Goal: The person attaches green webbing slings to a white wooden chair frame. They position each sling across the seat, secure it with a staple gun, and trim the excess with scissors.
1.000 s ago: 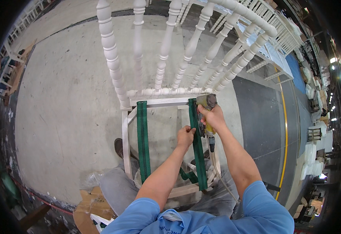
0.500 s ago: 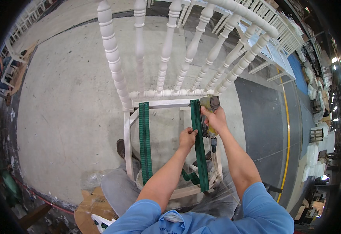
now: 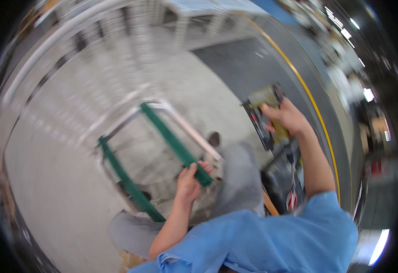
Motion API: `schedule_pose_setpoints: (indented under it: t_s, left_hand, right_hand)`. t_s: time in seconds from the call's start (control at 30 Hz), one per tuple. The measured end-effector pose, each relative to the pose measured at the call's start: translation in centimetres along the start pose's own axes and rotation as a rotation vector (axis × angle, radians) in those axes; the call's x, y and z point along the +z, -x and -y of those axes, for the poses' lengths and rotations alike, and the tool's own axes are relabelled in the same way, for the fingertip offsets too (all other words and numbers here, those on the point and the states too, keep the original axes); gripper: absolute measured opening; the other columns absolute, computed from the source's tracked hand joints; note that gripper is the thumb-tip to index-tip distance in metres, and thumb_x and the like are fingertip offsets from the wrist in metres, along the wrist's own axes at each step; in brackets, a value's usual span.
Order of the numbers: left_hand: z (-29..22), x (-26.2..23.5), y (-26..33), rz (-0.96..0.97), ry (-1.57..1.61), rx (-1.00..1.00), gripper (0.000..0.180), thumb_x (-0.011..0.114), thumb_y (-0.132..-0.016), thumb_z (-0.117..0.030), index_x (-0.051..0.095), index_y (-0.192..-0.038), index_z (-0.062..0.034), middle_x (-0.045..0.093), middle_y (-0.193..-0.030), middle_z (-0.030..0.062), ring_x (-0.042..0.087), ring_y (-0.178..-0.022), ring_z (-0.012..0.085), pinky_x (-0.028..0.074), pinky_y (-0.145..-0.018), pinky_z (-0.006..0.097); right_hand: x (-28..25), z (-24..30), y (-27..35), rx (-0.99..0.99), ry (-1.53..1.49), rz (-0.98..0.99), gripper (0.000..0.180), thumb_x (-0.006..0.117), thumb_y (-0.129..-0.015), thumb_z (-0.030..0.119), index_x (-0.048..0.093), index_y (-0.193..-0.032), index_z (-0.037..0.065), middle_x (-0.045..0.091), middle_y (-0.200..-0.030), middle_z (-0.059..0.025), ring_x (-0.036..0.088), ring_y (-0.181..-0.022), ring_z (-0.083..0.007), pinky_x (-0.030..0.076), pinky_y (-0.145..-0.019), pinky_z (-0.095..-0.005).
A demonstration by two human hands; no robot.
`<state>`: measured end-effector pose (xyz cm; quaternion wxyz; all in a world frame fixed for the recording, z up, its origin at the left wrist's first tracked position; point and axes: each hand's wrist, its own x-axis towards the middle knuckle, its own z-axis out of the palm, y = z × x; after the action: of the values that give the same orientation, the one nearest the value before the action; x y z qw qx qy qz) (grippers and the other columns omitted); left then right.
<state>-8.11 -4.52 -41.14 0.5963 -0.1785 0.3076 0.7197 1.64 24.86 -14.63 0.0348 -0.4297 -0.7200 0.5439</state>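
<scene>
A yellow and black pneumatic staple gun (image 3: pixel 267 96) is gripped in my right hand (image 3: pixel 290 119), raised off to the right of the chair and touching nothing there. My left hand (image 3: pixel 189 184) closes round the near part of a green webbing strap (image 3: pixel 169 136), which runs across the seat opening of a white wooden chair frame (image 3: pixel 192 132). A second green strap (image 3: pixel 128 186) crosses the same frame to the left. The chair's turned back spindles (image 3: pixel 140 41) lean away beyond the seat, smeared by motion.
My grey-trousered leg (image 3: pixel 237 175) is beside the frame. An air hose (image 3: pixel 292 177) hangs from the gun past a black object with a red and white disc (image 3: pixel 292 200). A blue-topped white table (image 3: pixel 217 7) stands far off, and a yellow floor line (image 3: pixel 294 68) curves at right.
My right hand has lifted the staple gun off the chair's back rail and carried it right. The left hand has moved down the strap toward its near end. The view and chair have swung round.
</scene>
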Motion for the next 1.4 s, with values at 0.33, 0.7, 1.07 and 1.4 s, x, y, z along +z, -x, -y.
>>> schedule_pose_setpoints:
  t_s: [0.33, 0.7, 1.07, 1.4]
  left_hand:
    - [4.3, -4.6, 2.7, -0.191, -0.046, -0.284, 0.041, 0.055, -0.113, -0.032, 0.056, -0.139, -0.0015, 0.071, -0.128, 0.0139, 0.069, -0.106, 0.0337, 0.057, -0.101, 0.049]
    - [6.1, -2.5, 2.4, -0.246, 0.001, 0.019, 0.041, 0.045, -0.117, -0.031, 0.052, -0.145, -0.0015, 0.073, -0.132, 0.0134, 0.071, -0.109, 0.0333, 0.061, -0.098, 0.048]
    - [5.8, -3.1, -1.4, -0.278, -0.211, 0.232, 0.044, 0.037, -0.119, -0.034, 0.050, -0.147, -0.0026, 0.071, -0.135, 0.0140, 0.071, -0.108, 0.0350, 0.062, -0.095, 0.050]
    - [12.1, -1.5, -0.3, -0.200, -0.539, 0.047, 0.038, 0.052, -0.115, -0.042, 0.064, -0.135, -0.0121, 0.075, -0.114, 0.0011, 0.066, -0.097, 0.0173, 0.048, -0.091, 0.037]
  right_hand:
    - [-13.7, -21.8, 11.7, 0.460, -0.330, -0.332, 0.051, 0.082, -0.097, 0.037, 0.062, -0.129, 0.003, 0.070, -0.109, -0.0094, 0.069, -0.067, -0.0200, 0.060, -0.057, -0.0343]
    - [-15.4, -36.1, 13.5, 0.674, -0.224, -0.367, 0.043, 0.077, -0.101, 0.040, 0.071, -0.116, 0.001, 0.074, -0.102, -0.0102, 0.073, -0.083, -0.0282, 0.060, -0.071, -0.0467]
    - [-9.7, -28.2, 10.4, -0.210, 0.246, -0.353, 0.024, 0.068, -0.101, 0.018, 0.075, -0.108, -0.003, 0.075, -0.088, -0.0096, 0.069, -0.084, -0.0148, 0.054, -0.077, -0.0319]
    - [21.4, -21.7, -2.4, 0.363, -0.143, 0.643, 0.035, 0.061, -0.111, 0.031, 0.071, -0.113, -0.002, 0.074, -0.100, -0.0119, 0.072, -0.086, -0.0250, 0.058, -0.074, -0.0413]
